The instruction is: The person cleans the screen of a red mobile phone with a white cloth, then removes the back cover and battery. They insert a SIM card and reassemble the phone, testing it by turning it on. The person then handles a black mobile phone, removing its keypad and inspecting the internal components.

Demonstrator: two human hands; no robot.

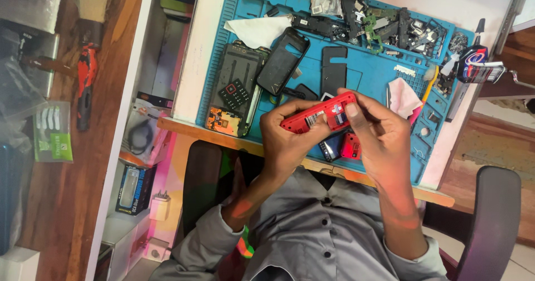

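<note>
My left hand point(287, 139) and right hand point(379, 133) both grip the red phone body point(319, 114), fingers clenched round its ends, open back up. Just below my fingers lie two small phone parts point(341, 146) on the blue mat point(362, 69); beyond my fingertips, a black back cover point(283, 61).

blue mat point(368, 69), black phone shells point(283, 61)

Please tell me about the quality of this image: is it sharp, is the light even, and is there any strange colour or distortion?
Head view: mostly sharp, the red phone shell between left hand and right hand is clear; bright, even light on the blue work mat; pink and green colour patches near the desk edge and shirt sleeve; straight edges tilt toward the borders.
</note>
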